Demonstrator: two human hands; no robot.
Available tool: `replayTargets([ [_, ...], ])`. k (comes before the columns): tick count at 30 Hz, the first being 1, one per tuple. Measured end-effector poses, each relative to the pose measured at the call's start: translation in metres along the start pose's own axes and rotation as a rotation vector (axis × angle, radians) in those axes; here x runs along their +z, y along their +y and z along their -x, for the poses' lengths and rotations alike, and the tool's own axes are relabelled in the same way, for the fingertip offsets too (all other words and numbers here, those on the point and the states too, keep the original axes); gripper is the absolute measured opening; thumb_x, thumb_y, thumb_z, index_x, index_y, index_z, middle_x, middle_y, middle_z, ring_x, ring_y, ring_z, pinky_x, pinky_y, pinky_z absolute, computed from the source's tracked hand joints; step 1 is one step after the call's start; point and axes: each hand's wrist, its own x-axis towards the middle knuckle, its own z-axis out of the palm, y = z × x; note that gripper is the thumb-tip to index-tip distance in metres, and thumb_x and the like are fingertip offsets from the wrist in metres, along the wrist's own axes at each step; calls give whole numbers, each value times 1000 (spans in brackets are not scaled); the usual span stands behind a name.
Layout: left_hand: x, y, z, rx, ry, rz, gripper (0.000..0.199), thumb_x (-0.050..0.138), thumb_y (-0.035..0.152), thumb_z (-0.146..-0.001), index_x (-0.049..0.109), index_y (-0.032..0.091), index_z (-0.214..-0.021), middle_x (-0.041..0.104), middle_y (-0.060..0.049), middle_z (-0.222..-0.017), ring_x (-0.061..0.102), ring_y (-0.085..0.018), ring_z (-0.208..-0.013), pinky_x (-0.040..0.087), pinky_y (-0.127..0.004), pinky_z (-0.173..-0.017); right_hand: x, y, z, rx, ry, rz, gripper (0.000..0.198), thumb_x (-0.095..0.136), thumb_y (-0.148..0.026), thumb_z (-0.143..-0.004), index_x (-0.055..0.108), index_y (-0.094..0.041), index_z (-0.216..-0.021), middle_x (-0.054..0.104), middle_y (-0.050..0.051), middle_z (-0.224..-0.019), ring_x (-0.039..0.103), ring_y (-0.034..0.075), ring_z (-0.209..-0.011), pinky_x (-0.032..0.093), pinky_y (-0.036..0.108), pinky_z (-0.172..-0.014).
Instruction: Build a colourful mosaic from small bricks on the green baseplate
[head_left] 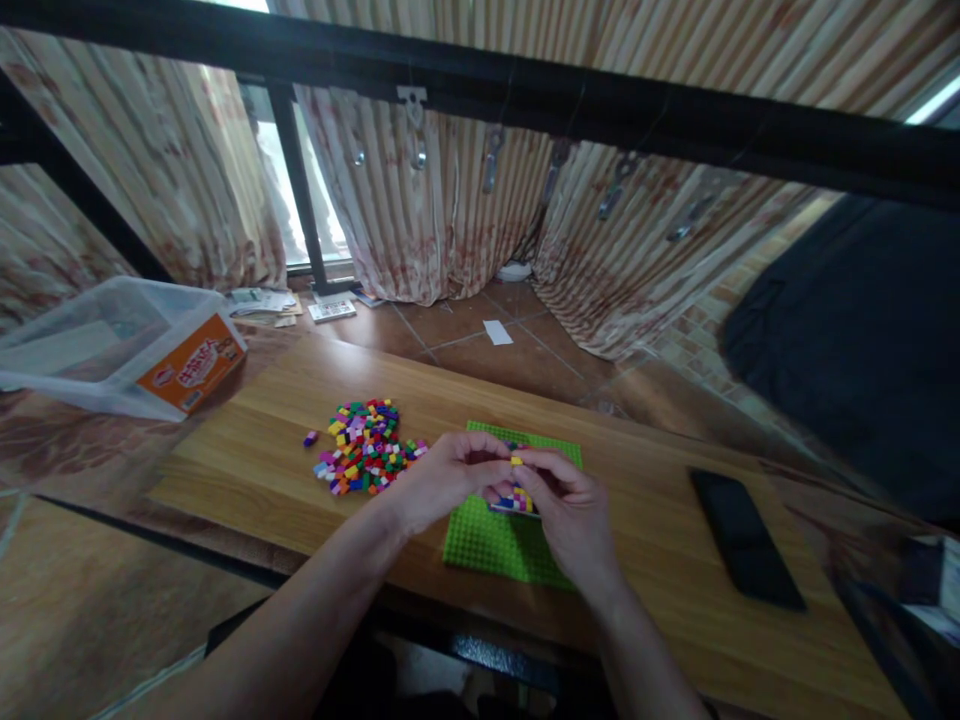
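Over a green studded baseplate (510, 553), my left hand (450, 475) and my right hand (577, 505) meet with fingers bent inward. A small yellow toy brick (517, 462) is pinched between their fingertips. Just below the fingers, a block of multicoloured toy bricks (517, 500) with a pale lower edge sits over the baseplate. My fingers hide part of this block, so I cannot tell whether they also touch it. To the left of my left hand lies a loose pile of small coloured bricks (367, 450).
A single purple brick (310, 439) lies left of the pile on the wooden table (247, 470). A black phone (746, 540) rests on the right side. Beyond the left end stands a clear plastic bin (112, 350) with an orange label. A dark bar (480, 75) crosses above.
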Motion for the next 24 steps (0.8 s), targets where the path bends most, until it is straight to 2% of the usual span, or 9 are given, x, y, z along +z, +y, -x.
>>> replayTargets([
  [6, 6, -5, -4, 44, 21, -5, 31, 79, 37, -70, 65, 11, -80, 64, 0, -65, 57, -8, -57, 48, -22, -60, -1, -2, -1, 95, 34, -54, 14, 73, -37, -76, 77, -24, -82, 75, 2, -86, 66, 18, -80, 53, 32, -76],
  [9, 5, -4, -3, 60, 15, 2, 28, 76, 35, -72, 65, 11, -80, 64, 0, -65, 56, -8, -56, 46, -21, -58, -7, 0, -5, 151, 44, -134, 19, 75, -40, -73, 77, -23, -83, 74, 1, -76, 64, 16, -69, 53, 31, -69],
  [12, 0, -3, -5, 77, 86, -26, 21, 71, 31, -73, 64, 12, -77, 60, 2, -61, 51, -6, -53, 42, -20, -54, -18, 4, -10, 178, 133, -146, 20, 77, -39, -71, 77, -23, -83, 72, -1, -70, 61, 14, -63, 52, 29, -64],
  [14, -4, -3, -8, 76, 139, -76, 16, 67, 27, -74, 62, 13, -74, 54, 5, -57, 47, -6, -49, 37, -19, -51, -27, 6, -13, 161, 189, -103, 22, 77, -37, -70, 77, -23, -87, 74, 0, -78, 64, 15, -70, 53, 31, -70],
  [16, -8, -5, -10, 69, 162, -145, 13, 62, 26, -76, 60, 14, -72, 50, 6, -55, 43, -6, -47, 34, -19, -49, -32, 7, -15, 142, 190, -39, 23, 75, -38, -72, 76, -23, -89, 75, 1, -85, 67, 17, -78, 53, 33, -75],
  [24, -11, -13, -12, 74, 131, -608, 24, 50, 23, -81, 71, 14, -88, 49, 5, -53, 41, -9, -50, 29, -21, -48, -26, 14, -11, 56, 42, 365, 19, 63, -36, -82, 72, -21, -88, 74, 4, -89, 66, 21, -82, 50, 36, -80],
])
